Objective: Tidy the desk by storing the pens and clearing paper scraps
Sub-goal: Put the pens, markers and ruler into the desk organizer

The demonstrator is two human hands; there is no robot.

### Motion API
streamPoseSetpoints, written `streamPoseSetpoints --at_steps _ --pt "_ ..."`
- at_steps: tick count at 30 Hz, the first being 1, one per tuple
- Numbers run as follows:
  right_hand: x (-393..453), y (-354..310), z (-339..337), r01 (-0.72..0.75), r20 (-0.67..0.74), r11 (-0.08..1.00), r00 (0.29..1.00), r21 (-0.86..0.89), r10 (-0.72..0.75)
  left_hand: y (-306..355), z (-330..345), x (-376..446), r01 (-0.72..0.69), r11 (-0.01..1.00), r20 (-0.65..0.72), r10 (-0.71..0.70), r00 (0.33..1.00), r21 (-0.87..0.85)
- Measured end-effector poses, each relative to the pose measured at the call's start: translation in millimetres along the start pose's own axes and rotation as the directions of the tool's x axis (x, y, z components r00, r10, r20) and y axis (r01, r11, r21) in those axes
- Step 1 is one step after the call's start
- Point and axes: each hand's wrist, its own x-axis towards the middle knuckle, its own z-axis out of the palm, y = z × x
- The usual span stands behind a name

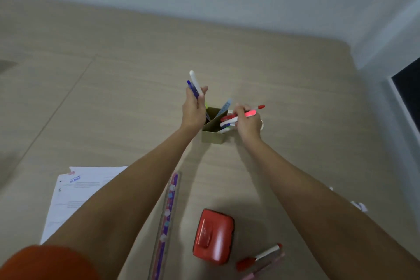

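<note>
Nearest, red pen (259,257) cut by bottom edge, paper scraps (360,206) blurry at right. Farther: left hand (195,109) fingers wrapped on blue+white pens (195,85); right hand (247,124) clutching red pens (245,113) over cardboard holder (213,136), contents half hidden.

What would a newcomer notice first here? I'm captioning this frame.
Both arms reach to a cardboard pen holder mid-desk: the left hand grips blue and white pens, the right hand red ones. Nearer, a red stamp pad lies beside a purple ruler.
</note>
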Motion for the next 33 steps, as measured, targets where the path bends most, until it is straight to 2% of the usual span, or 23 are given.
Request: streamPoseSetpoints --at_steps 4,11,14,17,19,22,25,27,29,31,33 --pt "8 14 8 0.003 0.108 0.996 0.994 -0.087 0.006 -22 5 1 -0.063 0.99 0.099 0.051 0.994 0.123" --pt "5 15 6 0.106 0.227 0.986 0.971 -0.131 -0.074 -22 10 -1 -0.092 0.988 0.183 0.068 0.981 0.127" --pt "-3 12 -5 0.058 0.251 0.997 0.967 -0.058 -0.042 -25 10 -6 -0.138 0.972 0.204 0.099 0.974 0.189" --pt "-21 15 -23 0.01 0.229 0.999 0.973 0.039 -0.019 -29 9 -14 -0.169 0.952 0.15 0.134 0.98 0.256" --pt "-37 27 -42 0.013 0.213 1.0 0.977 -0.006 -0.012 -28 8 -19 -0.165 0.944 0.134 0.131 0.982 0.285" --pt "-68 60 -80 0.077 0.244 0.979 0.969 -0.188 -0.029 -26 4 -25 -0.141 0.917 0.128 0.099 0.987 0.373" --pt "-105 99 -122 0.253 0.442 0.859 0.896 -0.445 -0.035 -19 -4 -40 -0.125 0.923 0.142 0.077 0.987 0.363" --pt "-128 122 -143 0.378 0.62 0.734 0.781 -0.564 0.074 -14 -11 -58 -0.136 0.923 0.13 0.095 0.987 0.361" --pt "-144 144 -155 0.505 0.705 0.577 0.685 -0.641 0.184 -12 -19 -81 -0.187 0.898 0.14 0.142 0.98 0.399" --pt "-158 163 -162 0.577 0.715 0.458 0.665 -0.676 0.218 -14 -31 -111 -0.194 0.871 0.157 0.136 0.978 0.452" --pt "-166 177 -167 0.643 0.723 0.356 0.67 -0.678 0.165 -23 -47 -141 -0.113 0.87 0.13 0.057 0.99 0.48"
